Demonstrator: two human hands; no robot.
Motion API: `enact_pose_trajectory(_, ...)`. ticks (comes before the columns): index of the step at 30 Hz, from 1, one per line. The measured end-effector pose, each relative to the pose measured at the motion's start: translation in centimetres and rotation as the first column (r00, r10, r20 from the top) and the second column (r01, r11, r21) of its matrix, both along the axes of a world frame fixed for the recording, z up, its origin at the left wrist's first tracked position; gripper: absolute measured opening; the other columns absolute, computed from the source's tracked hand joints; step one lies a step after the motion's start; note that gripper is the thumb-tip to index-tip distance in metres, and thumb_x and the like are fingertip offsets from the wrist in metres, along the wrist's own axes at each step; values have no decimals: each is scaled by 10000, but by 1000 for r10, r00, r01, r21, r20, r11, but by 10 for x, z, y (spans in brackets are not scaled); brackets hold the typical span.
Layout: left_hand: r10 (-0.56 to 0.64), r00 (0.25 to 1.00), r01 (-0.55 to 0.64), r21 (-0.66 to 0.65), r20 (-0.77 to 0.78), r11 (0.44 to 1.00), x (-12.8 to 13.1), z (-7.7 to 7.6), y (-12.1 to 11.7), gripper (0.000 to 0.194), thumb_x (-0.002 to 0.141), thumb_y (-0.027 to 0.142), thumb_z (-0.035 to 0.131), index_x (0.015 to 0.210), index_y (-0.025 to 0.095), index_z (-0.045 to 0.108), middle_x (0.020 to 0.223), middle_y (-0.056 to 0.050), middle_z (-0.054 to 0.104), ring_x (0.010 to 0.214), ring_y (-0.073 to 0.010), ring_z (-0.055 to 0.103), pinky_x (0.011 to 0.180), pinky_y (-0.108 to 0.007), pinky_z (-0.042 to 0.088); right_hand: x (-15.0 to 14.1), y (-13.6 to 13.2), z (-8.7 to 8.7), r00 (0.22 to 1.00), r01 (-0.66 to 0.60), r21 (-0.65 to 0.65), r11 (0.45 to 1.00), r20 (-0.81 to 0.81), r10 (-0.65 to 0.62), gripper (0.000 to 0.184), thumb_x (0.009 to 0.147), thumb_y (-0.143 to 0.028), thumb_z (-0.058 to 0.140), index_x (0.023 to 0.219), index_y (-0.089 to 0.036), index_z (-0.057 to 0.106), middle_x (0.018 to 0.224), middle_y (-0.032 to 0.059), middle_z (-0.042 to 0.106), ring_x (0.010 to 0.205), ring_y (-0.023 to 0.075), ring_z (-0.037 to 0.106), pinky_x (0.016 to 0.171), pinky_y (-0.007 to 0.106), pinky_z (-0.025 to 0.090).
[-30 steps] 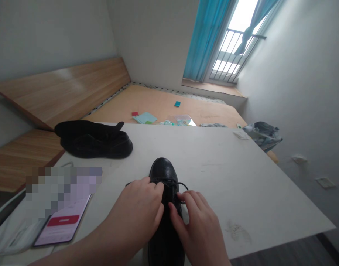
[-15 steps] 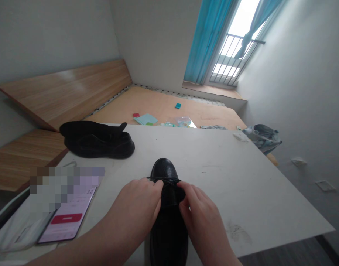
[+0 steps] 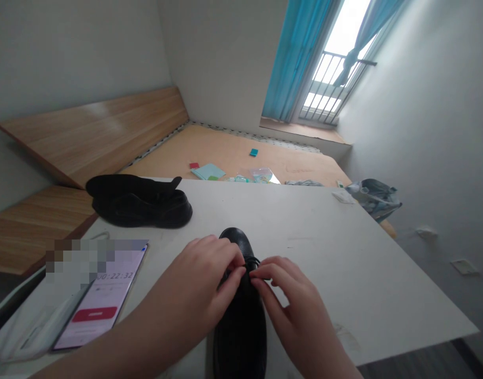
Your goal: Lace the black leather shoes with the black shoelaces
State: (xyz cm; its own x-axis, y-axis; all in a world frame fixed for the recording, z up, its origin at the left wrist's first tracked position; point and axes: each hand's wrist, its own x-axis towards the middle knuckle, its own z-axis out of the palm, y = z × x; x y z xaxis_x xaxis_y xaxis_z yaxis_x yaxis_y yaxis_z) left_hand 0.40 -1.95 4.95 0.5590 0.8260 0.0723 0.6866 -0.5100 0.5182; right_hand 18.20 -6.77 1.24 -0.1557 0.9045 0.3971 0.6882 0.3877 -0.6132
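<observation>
A black leather lace-up shoe (image 3: 240,345) stands on the white table (image 3: 320,252) with its toe pointing away from me. My left hand (image 3: 198,279) and my right hand (image 3: 291,297) are over its lacing, fingertips almost meeting. Each hand appears to pinch the thin black shoelace (image 3: 252,263), though my fingers hide most of it. The shoe's eyelets and tongue are hidden under my hands. Only the toe cap shows beyond my fingers.
A second pair of black shoes (image 3: 139,204) lies on the table at the far left. A phone (image 3: 101,300) showing a timer sits near my left forearm, partly under a pixelated patch. A grey bag (image 3: 374,199) lies beyond the right table edge.
My hands have moved closer together over the lacing. Their fingertips now nearly meet, and the lace is drawn in between them.
</observation>
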Motion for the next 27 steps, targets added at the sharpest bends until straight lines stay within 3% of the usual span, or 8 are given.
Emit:
enact_pose_trajectory(3,-6,953,38,-99,302,994,-4,8,0,135,913,273,552,825,235,647,817,8,666,783,-179,598,704,-292,457,5,0,18,938,-34,6,999,-344,34,120,927,-151,598,906,-236,680,845,14,699,783,165,650,672,261,537)
enact_pose_trajectory(7,66,864,30,-182,500,983,-1,9,-2,107,863,287,641,769,246,673,746,43,683,710,-144,610,660,-251,456,-1,4,28,843,-27,-3,1000,-537,21,178,884,-143,657,930,-272,771,807,23,717,736,171,657,615,262,540)
enact_pose_trajectory(12,176,839,-47,-254,515,966,6,1,3,148,834,293,659,701,232,676,680,45,670,655,-139,586,641,-258,440,-16,12,16,780,-37,-9,999,-625,23,312,878,-110,635,1055,-325,776,778,8,690,674,137,618,571,236,511)
enact_pose_trajectory(19,199,843,-57,-286,500,957,7,-7,8,177,836,322,632,702,211,666,660,37,637,646,-137,545,620,-260,416,-16,16,2,795,-47,-70,996,-606,-5,346,897,-141,598,1149,-330,741,769,-4,638,693,122,593,593,221,487)
enact_pose_trajectory(23,164,849,49,-383,502,923,7,-6,12,188,837,331,611,718,200,672,660,29,642,636,-135,521,605,-253,410,-12,19,-3,672,-123,-211,970,-737,-75,268,851,-223,687,1102,-291,756,736,-18,633,661,118,586,604,221,496)
enact_pose_trajectory(27,184,847,73,-452,499,889,9,-7,16,214,825,363,617,704,196,675,652,17,649,630,-142,514,602,-259,408,-10,21,-8,581,-199,-285,938,-805,-122,215,830,-361,734,1000,-230,745,696,-18,589,619,116,545,555,208,465)
